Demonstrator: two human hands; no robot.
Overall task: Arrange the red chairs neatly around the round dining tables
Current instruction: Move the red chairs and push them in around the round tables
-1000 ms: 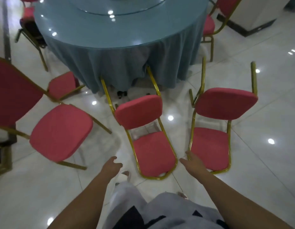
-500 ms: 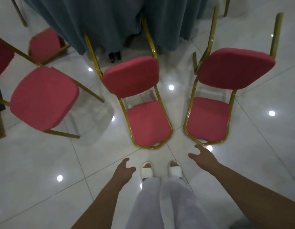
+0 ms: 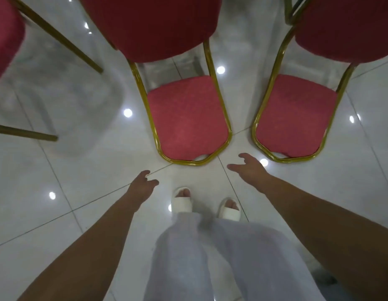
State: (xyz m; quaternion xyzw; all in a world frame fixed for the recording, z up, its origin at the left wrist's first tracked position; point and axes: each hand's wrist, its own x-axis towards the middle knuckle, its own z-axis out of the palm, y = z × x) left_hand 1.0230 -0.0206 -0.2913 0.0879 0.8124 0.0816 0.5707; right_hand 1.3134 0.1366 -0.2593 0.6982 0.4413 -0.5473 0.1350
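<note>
Both empty: left hand (image 3: 143, 185) loosely curled, right hand (image 3: 249, 168) spread, near middle chair (image 3: 188, 118). Right chair (image 3: 295, 116) and left chair (image 3: 4, 35) cut off at the edges. Tables out of view.

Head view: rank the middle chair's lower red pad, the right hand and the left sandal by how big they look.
1. Middle chair's lower red pad, clearly largest.
2. Right hand.
3. Left sandal; it looks close to the hand in size, and differing distance from the camera makes that order unsure.
</note>
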